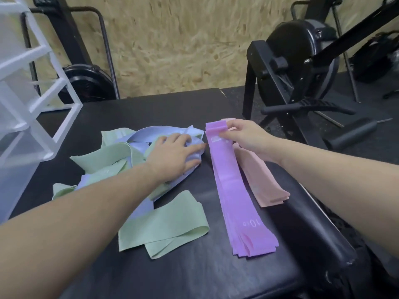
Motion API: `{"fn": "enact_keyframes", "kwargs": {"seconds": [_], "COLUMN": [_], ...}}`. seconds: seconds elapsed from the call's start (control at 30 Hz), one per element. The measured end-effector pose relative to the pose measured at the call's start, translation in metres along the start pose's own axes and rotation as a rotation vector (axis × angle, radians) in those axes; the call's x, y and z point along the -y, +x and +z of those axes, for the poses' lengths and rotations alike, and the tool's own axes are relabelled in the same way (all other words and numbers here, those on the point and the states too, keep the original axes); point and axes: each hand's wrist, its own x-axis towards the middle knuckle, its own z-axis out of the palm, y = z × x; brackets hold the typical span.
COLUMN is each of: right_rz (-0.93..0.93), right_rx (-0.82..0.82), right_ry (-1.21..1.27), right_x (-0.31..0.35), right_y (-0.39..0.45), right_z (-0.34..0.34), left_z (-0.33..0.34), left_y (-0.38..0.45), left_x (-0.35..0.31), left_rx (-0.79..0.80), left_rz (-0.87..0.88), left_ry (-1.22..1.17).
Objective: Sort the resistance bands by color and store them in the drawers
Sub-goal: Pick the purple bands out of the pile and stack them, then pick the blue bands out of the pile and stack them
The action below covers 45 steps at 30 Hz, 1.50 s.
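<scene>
Nearest on the black bench (194,277), a green band (164,225) lies loose and folded over itself, apart from any stack, so it looks not yet sorted. Just right of it the purple bands (235,190) lie squared up in one long stack running near to far, and the pink bands (259,180) sit in a shorter stack touching its right side; keeping each color together makes it easy to lift as one lot.

Farther in, the left hand (172,154) rests flat, fingers straight and spread, on the tangled heap of lavender and green bands (121,156), probably to pin it while picking. The right hand (248,137) pinches the far end of the purple stack, fingers clamped on it, seemingly aligning the ends.

At far left stands the white drawer unit (26,100), its drawers showing no bands that I can make out.
</scene>
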Motion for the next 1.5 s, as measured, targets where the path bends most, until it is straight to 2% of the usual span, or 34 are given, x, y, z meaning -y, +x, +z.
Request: {"fn": "enact_keyframes", "kwargs": {"seconds": [0.1,0.23,0.47,0.67,0.8,0.97,1.2,1.37,1.5], "right_rz": [0.008,0.037,0.012,0.065,0.036,-0.035,-0.140,-0.204,-0.235], "right_rx": [-0.028,-0.046,-0.081,-0.167,-0.240,-0.213,-0.145,-0.019,0.057], "right_ry": [-0.048,-0.152,-0.191,-0.560,-0.491,-0.470,-0.426,-0.442,-0.506], "right_x": [0.001,0.000,-0.005,-0.011,-0.012,-0.005,0.013,0.019,0.022], "right_y": [0.016,0.038,0.070,0.086,0.078,0.044,-0.019,-0.064,-0.088], "right_z": [0.003,0.008,0.011,0.012,0.014,0.018,0.040,0.067,0.095], "left_z": [-0.006,-0.004,0.010,0.011,0.006,-0.006,-0.024,-0.027,-0.020], "left_y": [0.007,0.017,0.021,0.022,0.019,0.003,-0.058,-0.116,-0.161], "left_x": [0.006,0.011,0.021,0.020,0.018,0.010,-0.006,-0.009,-0.006], "left_rx": [0.021,-0.036,-0.042,-0.040,-0.051,-0.026,-0.129,-0.151,-0.064], "left_rz": [-0.059,-0.101,-0.188,-0.203,-0.182,-0.101,0.026,-0.015,-0.097], "left_ry": [-0.063,-0.045,-0.156,-0.163,-0.167,-0.157,-0.253,-0.317,-0.354]}}
